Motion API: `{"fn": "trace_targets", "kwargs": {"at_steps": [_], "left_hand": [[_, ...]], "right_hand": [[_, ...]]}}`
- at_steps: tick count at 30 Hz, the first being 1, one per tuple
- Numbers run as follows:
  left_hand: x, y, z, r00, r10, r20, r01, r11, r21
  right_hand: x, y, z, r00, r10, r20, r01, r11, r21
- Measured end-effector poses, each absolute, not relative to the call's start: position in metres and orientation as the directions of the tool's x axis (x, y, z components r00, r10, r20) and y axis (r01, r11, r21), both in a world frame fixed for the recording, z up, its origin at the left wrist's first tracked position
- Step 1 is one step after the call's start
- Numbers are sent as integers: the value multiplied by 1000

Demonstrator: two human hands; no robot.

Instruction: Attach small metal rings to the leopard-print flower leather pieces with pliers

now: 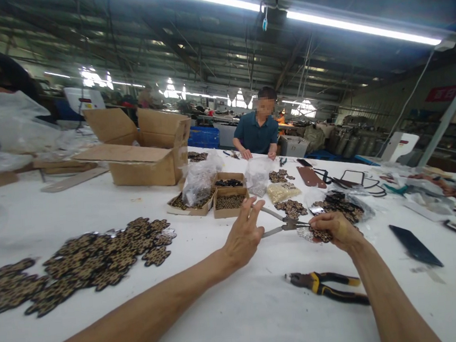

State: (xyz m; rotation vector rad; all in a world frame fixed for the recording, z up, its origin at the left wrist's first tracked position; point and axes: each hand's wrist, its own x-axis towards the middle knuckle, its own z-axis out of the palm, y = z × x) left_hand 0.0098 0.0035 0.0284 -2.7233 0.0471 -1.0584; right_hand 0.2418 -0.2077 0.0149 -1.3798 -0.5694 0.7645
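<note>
My left hand (244, 232) grips the handles of long-nosed pliers (290, 223), whose handles are spread apart. The pliers' tips point right and meet a small leopard-print piece (321, 234), which my right hand (336, 229) pinches between thumb and fingers. Whether the jaws close on the piece is too small to tell. On the white table below lies a second pair of pliers (315, 282) with black and yellow handles. A large spread of leopard-print flower-shaped pieces (100, 256) covers the table at left.
Small boxes of metal fittings (231, 202) and a plastic bag (200, 178) stand ahead. A large open cardboard box (143, 167) is behind them at left. A dark phone-like slab (415, 245) lies at right. Across the table (240, 308), a co-worker (257, 131) leans over it.
</note>
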Motion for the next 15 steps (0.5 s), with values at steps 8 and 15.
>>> {"fn": "trace_targets", "kwargs": {"at_steps": [8,15], "left_hand": [[13,-1,30,747,-93,658,64,-975,-211],[15,1,29,794,-48,605,126,-962,-242]], "right_hand": [[244,-207,11,649,758,-66,-125,22,-992],[246,-204,6,649,757,-72,-90,-17,-996]]}}
